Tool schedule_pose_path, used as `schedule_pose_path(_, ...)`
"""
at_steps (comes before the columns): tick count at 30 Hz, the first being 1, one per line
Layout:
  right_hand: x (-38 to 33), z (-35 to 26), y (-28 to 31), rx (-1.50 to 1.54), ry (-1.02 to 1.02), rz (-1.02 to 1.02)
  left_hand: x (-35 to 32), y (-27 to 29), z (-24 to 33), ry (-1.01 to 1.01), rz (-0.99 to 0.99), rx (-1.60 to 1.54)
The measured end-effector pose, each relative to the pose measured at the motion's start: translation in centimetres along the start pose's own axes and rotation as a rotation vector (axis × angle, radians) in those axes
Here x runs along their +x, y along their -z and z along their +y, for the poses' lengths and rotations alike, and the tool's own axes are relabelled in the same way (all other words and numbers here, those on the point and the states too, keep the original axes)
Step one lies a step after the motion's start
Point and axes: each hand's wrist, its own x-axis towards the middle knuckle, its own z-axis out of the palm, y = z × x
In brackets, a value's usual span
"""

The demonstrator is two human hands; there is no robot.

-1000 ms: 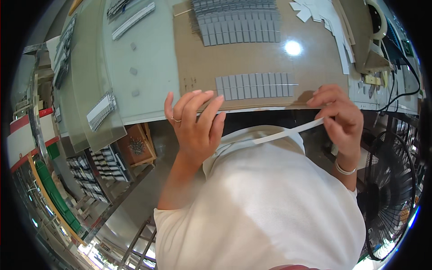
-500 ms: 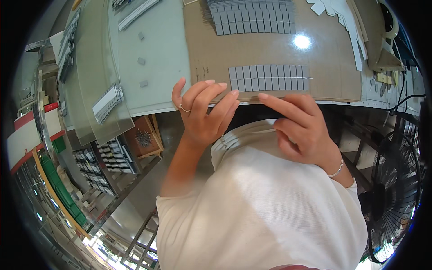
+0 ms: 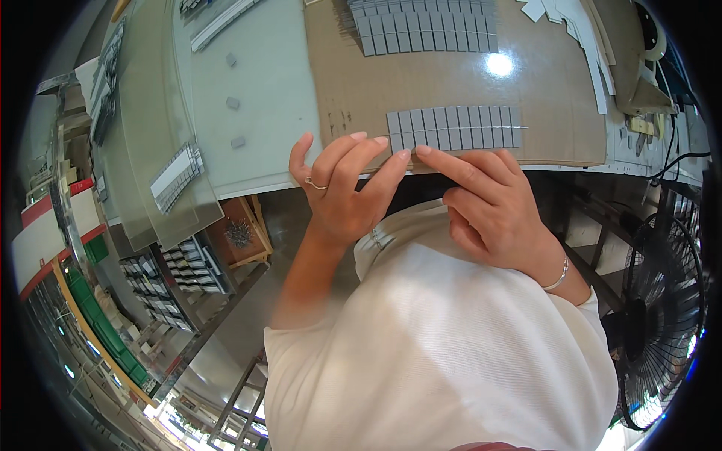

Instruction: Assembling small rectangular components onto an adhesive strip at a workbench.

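Two hands, left (image 3: 342, 192) and right (image 3: 489, 199), empty, fingers spread, fingertips touching row of flat grey rectangular tiles (image 3: 455, 128) on cardboard sheet (image 3: 421, 83)

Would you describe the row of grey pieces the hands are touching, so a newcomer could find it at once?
Start at the brown cardboard sheet on the pale worktable. Near its front edge lies a single row of small grey rectangles, where the left hand and right hand meet. The larger grey block lies farther back, untouched.

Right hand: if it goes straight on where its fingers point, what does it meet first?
The right hand points up-left; its fingertips already reach the near row of grey strips on the cardboard. Probably that row.
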Motion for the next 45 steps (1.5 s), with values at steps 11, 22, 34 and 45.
schedule_pose_path(11, -2.9, 1.7, 2.6, 0.076, 0.036, 0.125, 0.4, 0.4, 1.0, 0.116, -0.034, -0.13)
schedule_pose_path(22, -5.4, 2.9, 4.0, 0.093, -0.153, 0.126, 2.7, -3.8, 6.6, 0.068, 0.017, -0.124)
schedule_pose_path(34, -4.7, 3.2, 7.4, 0.29, -0.193, 0.07, 2.1, -2.3, 6.0, 0.11, 0.008, -0.133)
schedule_pose_path(45, -2.2, 4.4, 6.5, 0.935, -0.711, 0.375, 0.1, -0.3, 1.1, 0.111, 0.02, -0.062)
